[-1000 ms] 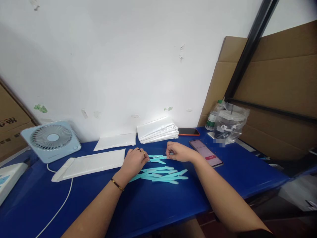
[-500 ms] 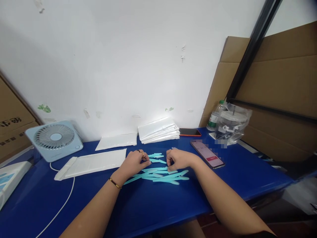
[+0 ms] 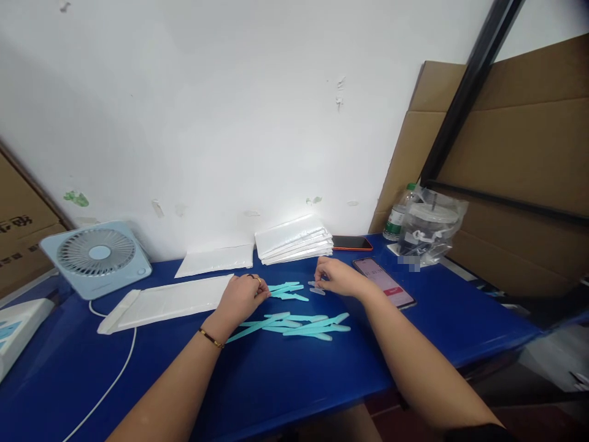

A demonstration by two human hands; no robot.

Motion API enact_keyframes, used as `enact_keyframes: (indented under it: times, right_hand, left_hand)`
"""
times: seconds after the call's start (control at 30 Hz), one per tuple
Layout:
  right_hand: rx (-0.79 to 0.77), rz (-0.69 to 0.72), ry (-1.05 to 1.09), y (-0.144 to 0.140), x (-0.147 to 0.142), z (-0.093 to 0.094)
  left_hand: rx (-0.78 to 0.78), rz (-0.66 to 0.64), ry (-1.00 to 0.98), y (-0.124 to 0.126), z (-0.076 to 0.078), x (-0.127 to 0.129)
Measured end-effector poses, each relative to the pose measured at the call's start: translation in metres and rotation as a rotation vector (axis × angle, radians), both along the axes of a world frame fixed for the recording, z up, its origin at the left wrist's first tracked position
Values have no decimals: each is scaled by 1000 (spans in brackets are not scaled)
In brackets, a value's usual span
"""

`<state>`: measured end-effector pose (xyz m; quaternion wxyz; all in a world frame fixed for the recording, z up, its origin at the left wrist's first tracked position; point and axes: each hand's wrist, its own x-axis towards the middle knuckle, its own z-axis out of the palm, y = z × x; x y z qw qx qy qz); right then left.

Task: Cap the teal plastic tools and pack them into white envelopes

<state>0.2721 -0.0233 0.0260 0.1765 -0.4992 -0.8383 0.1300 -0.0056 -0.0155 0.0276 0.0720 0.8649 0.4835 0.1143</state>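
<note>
Evidently light, stiff, slim teal plastic sticks [image 3: 288, 288]: hold them by the handle

The left hand [image 3: 243, 298] has its thumb and fingertips drawn together at the nine o'clock end of the upper bundle; whether they pinch a stick, I cannot tell. The right hand [image 3: 339, 277] has its fingertips bunched just by small translucent plastic slips [image 3: 317, 291]; any grip there is hidden. A lower group of pale-tipped teal sticks [image 3: 317, 328] lies on the glossy blue tabletop [image 3: 294, 380], at six o'clock from the bundle.

The sticks look smooth enough to slide over one another, and thin enough to snap if bent hard. Their plain handles, toward nine o'clock, seem the best hold; the ends toward three may carry an edge. The slips look nearly weightless and slippery, suiting a fingertip pinch at the sides. Outward, a long flat white packet [image 3: 179, 299] lies at nine o'clock from the left hand, a pink-screened phone [image 3: 384, 282] at three from the right.
</note>
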Motion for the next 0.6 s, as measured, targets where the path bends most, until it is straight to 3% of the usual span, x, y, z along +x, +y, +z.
enact_keyframes:
  times: [0.07, 0.17, 0.33, 0.6]
  right_hand:
    - [13, -54, 13, 4, 8, -3]
    - [22, -60, 25, 5, 11, -3]
    - [-53, 94, 86, -7, -11, 2]
    - [-142, 274, 79, -16, -43, 2]
  left_hand:
    - [-90, 48, -10, 0, 4, -11]
    - [-220, 17, 52, -7, 11, -21]
    - [-324, -10, 177, -21, 16, -18]
    - [-131, -84, 73, -21, 17, 2]
